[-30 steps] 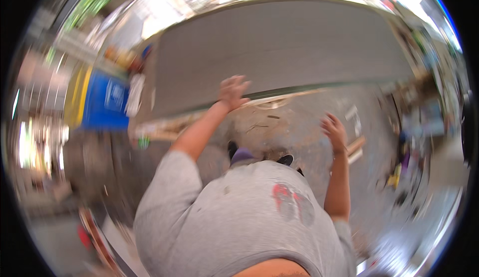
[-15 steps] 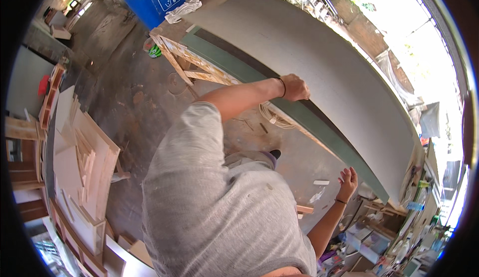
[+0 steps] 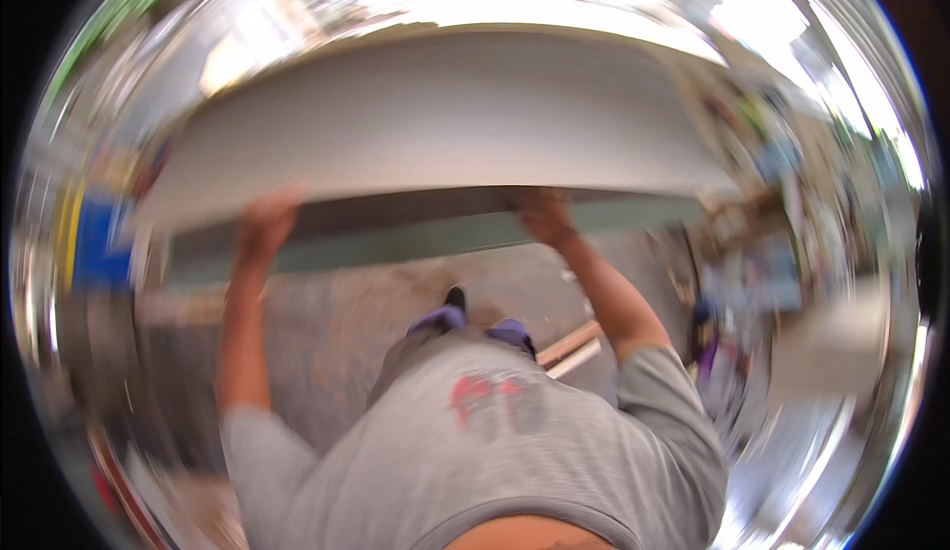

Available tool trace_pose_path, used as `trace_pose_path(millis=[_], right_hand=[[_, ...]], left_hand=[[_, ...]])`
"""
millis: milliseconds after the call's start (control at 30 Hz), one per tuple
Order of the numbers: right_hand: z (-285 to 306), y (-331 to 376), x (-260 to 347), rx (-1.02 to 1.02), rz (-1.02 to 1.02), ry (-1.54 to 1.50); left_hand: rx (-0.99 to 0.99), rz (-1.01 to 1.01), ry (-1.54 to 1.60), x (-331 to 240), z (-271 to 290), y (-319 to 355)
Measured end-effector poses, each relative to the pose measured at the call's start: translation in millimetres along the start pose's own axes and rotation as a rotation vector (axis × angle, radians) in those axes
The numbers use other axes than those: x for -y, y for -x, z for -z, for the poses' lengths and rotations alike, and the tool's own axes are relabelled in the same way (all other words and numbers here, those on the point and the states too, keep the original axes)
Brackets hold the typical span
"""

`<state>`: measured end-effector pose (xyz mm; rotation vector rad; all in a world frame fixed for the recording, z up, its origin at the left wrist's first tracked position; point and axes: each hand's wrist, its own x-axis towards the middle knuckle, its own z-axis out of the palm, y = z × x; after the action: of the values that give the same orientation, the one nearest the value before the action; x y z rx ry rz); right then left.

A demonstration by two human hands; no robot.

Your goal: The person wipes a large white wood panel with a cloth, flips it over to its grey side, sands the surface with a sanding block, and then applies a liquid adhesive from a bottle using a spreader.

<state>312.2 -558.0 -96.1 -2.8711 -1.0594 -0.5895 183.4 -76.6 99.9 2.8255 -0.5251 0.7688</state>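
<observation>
A long grey sheet spans the work surface in front of me, its near edge raised over a darker strip. Along that near edge, my left hand is closed on the sheet towards its left end, blurred by motion. My right hand grips the same edge right of the middle, its fingertips hidden under the sheet. Beneath and nearer to me runs a green board, partly covered by the sheet and the dark strip.
A blue bin with a yellow rim stands at the left. Lengths of wood lie on the floor by my right side. Smeared clutter crowds the right. My feet are on the concrete floor.
My view has swung round to face the sheet squarely. My left hand is now farther left along the edge. My right hand, free and raised before, has come up onto the sheet's edge.
</observation>
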Motion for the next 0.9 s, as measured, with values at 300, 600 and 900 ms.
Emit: trace_pose_path(millis=[300, 600, 900], right_hand=[[61.5, -4.7, -14.3, 0.094, 0.010, -0.026], [68.7, 5.3, -33.7, 0.269, -0.132, -0.020], [84.7, 10.9, -20.6, 0.385, -0.020, -0.150]], left_hand=[[0.165, 0.086, -0.094, -0.8, 54.0, -69.8], [0.233, 0.184, -0.283, -4.5, 77.8, -84.9], [0.224, 0.139, -0.286, -8.9, 81.3, -76.1]])
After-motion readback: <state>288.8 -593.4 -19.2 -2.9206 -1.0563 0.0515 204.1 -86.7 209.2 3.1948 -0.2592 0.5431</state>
